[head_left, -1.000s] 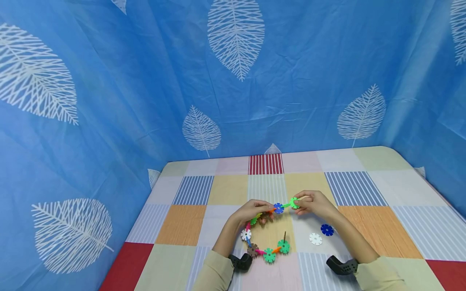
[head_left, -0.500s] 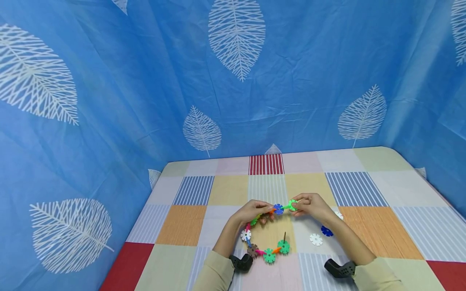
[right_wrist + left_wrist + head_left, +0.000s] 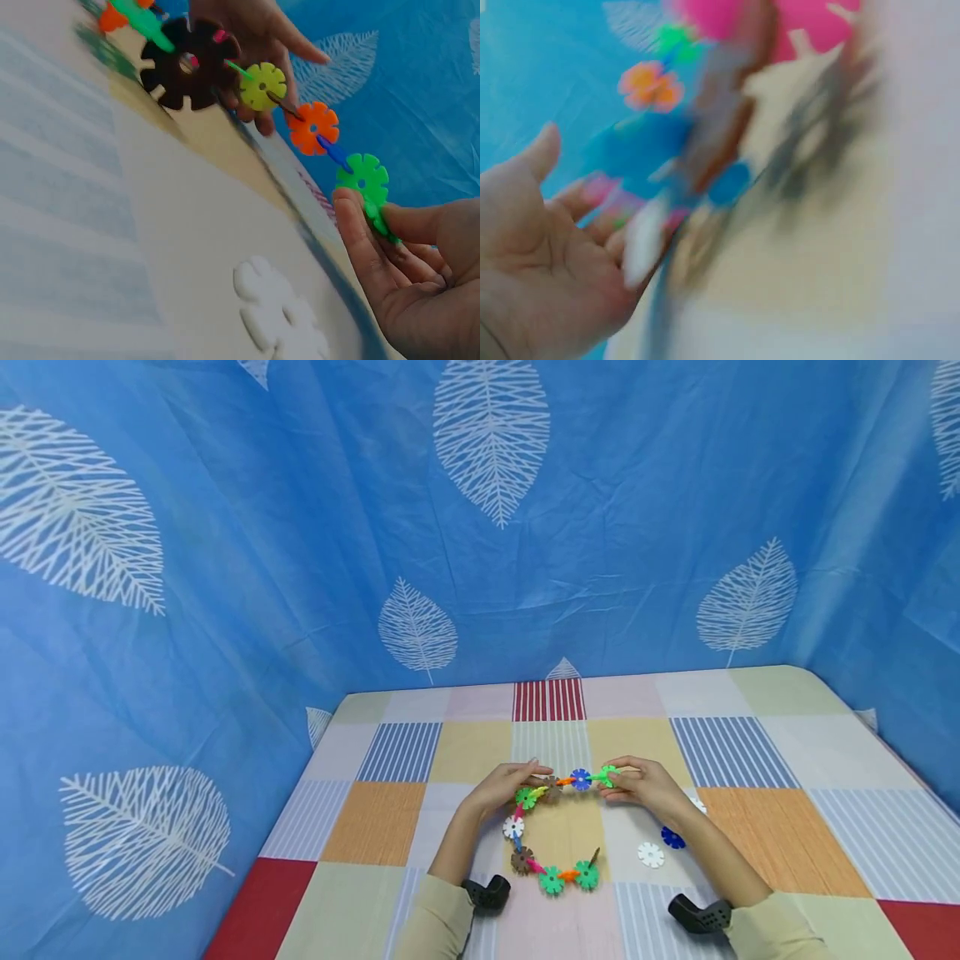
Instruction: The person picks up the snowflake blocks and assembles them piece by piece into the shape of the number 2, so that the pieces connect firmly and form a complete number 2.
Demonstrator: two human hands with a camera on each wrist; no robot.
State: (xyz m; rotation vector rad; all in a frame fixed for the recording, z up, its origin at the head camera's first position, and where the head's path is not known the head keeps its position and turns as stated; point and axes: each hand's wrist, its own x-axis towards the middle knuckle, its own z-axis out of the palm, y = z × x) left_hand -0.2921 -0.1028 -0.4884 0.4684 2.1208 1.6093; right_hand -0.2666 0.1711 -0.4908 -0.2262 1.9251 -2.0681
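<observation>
A chain of interlocking plastic snowflake discs curves in an unclosed ring in the head view. At its upper right end my right hand pinches a bright green disc between thumb and fingers. My left hand is by the upper left of the ring, near a brown disc; its thumb and fingers are spread, with the fingers behind the chain. The left wrist view is blurred, but the palm looks unclosed there. A brown disc stands on edge at the ring's lower right end.
A loose white disc and a dark blue disc lie near my right forearm, which partly covers another white disc. The patchwork cloth covers the table. A blue leaf-print curtain surrounds its far sides.
My left hand has let go of the chain and shifted slightly left and away. The chain has moved a little right. My right hand, still pinching the green disc, moved slightly left, then right again.
</observation>
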